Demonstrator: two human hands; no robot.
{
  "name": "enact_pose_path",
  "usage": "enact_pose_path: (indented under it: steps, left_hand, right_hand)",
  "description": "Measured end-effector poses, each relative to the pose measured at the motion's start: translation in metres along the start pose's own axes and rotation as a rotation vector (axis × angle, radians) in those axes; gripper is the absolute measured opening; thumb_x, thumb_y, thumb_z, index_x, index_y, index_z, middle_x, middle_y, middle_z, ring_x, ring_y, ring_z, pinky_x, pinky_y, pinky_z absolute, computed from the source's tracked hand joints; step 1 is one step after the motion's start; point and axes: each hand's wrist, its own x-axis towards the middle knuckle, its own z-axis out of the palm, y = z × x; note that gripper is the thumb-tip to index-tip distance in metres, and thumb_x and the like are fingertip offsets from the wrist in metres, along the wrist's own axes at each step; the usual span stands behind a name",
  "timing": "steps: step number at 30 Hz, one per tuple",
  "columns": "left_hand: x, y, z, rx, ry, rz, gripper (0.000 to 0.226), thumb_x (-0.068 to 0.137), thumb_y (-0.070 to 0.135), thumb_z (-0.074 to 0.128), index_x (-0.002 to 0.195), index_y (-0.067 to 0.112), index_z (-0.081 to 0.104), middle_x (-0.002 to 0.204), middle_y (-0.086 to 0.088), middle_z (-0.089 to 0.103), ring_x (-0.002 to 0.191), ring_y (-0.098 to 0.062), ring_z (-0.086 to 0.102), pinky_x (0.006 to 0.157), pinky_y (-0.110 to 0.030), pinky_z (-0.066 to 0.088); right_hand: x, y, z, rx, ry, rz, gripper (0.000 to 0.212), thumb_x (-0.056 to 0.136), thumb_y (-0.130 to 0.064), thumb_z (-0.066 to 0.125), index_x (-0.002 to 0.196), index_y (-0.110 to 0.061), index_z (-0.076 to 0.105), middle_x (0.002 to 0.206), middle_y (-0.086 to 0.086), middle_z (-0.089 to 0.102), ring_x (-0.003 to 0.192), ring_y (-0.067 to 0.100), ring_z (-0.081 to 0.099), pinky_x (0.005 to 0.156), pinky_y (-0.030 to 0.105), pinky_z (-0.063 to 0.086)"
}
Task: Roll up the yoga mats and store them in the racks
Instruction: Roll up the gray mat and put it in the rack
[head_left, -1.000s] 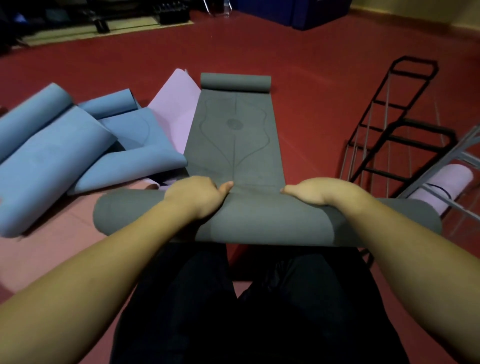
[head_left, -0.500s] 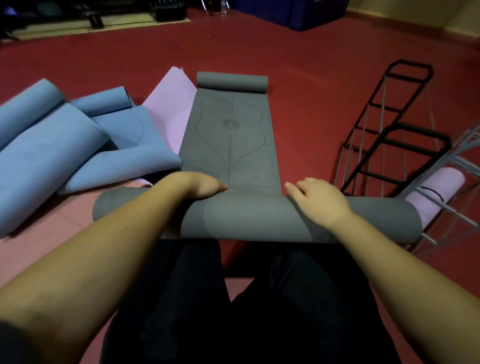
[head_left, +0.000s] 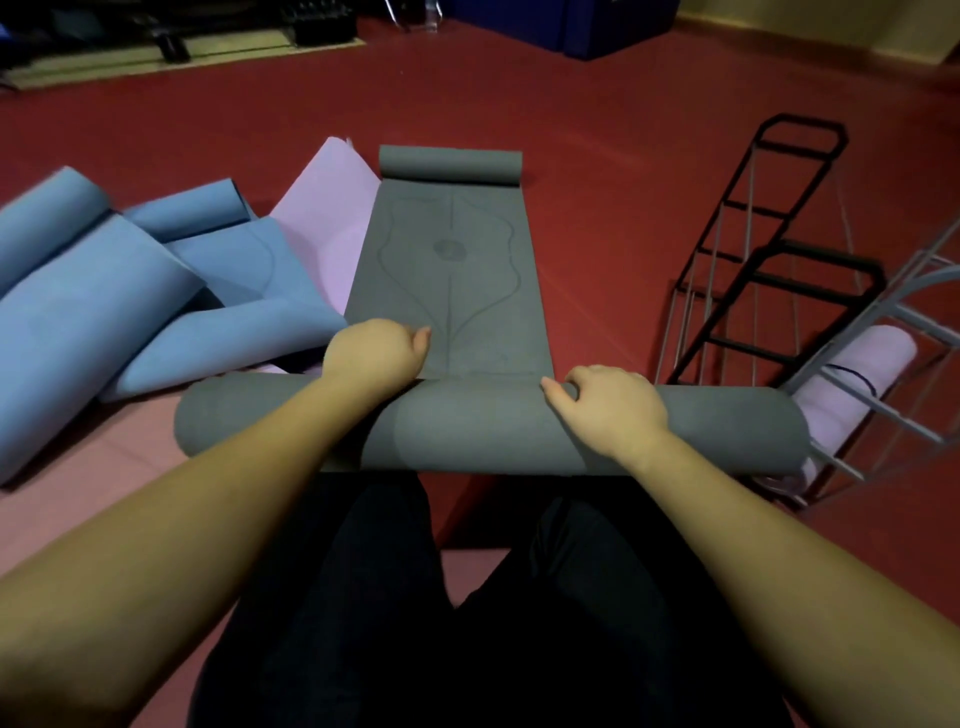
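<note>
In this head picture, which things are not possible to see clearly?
- Left hand fingers: curled under the hand, head view.
- Near side of the grey roll: hidden by both forearms.
- Lilac rolled mat: its near end is behind the roll and rack bars.
- Grey rack: cut by the right edge.
- Items along the far wall: dark, blurred.

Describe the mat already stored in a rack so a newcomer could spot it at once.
Look to the right of the red floor, where two racks stand: a black rack and, nearer, a grey rack. The rolled pink mat lies inside the grey one, the only mat in a rack; the other pink mat lies unrolled.
</note>
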Motion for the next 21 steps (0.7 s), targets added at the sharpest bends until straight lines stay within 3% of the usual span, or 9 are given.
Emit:
enact_pose_path:
  steps: [4, 6, 8, 15, 18, 21]
  left_hand:
    - [-0.032, -0.004, 0.013, 0.048, 0.178, 0.09, 0.057, 0.103, 0.047, 0.031, 0.088, 0.008, 0.069, 0.095, -0.018, 0.069, 0.091, -0.038, 0.064, 0.074, -0.04, 0.046]
    - [-0.052, -0.007, 0.026, 0.108, 0.16, 0.119, 0.064, 0.096, 0.059, 0.027, 0.084, 0.01, 0.066, 0.09, -0.016, 0.068, 0.089, -0.037, 0.064, 0.082, -0.043, 0.045]
    - [-0.063, -0.01, 0.038, 0.164, 0.158, 0.134, 0.068, 0.092, 0.065, 0.023, 0.087, 0.012, 0.064, 0.091, -0.014, 0.068, 0.092, -0.035, 0.062, 0.092, -0.047, 0.041]
    - [-0.05, -0.008, 0.018, 0.153, 0.124, 0.132, 0.079, 0.088, 0.067, 0.004, 0.088, 0.016, 0.065, 0.099, -0.007, 0.067, 0.1, -0.03, 0.06, 0.087, -0.043, 0.038]
    - [-0.052, -0.008, 0.01, 0.154, 0.142, 0.139, 0.069, 0.094, 0.063, 0.014, 0.09, 0.017, 0.065, 0.102, -0.008, 0.067, 0.102, -0.029, 0.059, 0.089, -0.043, 0.038]
    - [-0.058, -0.005, 0.001, 0.138, 0.143, 0.151, 0.063, 0.097, 0.061, 0.018, 0.085, 0.018, 0.062, 0.101, -0.009, 0.068, 0.1, -0.03, 0.06, 0.089, -0.042, 0.038]
  right_hand:
    - [0.006, 0.0, -0.002, 0.036, -0.037, 0.017, 0.063, 0.095, -0.065, 0.026, 0.102, -0.019, 0.069, 0.107, 0.006, 0.068, 0.102, 0.028, 0.062, 0.081, 0.037, 0.043]
    - [0.011, 0.0, -0.006, 0.066, -0.095, 0.032, 0.063, 0.095, -0.066, 0.024, 0.095, -0.021, 0.068, 0.102, 0.005, 0.068, 0.1, 0.029, 0.062, 0.073, 0.036, 0.042]
    - [0.016, 0.0, -0.008, 0.079, -0.144, 0.045, 0.065, 0.094, -0.069, 0.022, 0.093, -0.022, 0.068, 0.101, 0.006, 0.069, 0.099, 0.029, 0.062, 0.071, 0.035, 0.043]
    - [0.032, -0.004, -0.021, 0.098, -0.288, 0.075, 0.084, 0.088, -0.071, 0.016, 0.118, -0.013, 0.068, 0.121, 0.014, 0.064, 0.106, 0.034, 0.059, 0.078, 0.037, 0.043]
    - [0.032, -0.003, -0.027, 0.096, -0.302, 0.077, 0.094, 0.078, -0.076, 0.012, 0.12, -0.012, 0.066, 0.123, 0.016, 0.064, 0.106, 0.034, 0.059, 0.081, 0.039, 0.044]
    - [0.03, 0.002, -0.033, 0.107, -0.351, 0.066, 0.087, 0.085, -0.073, 0.018, 0.119, -0.009, 0.065, 0.124, 0.018, 0.063, 0.099, 0.032, 0.057, 0.082, 0.039, 0.044]
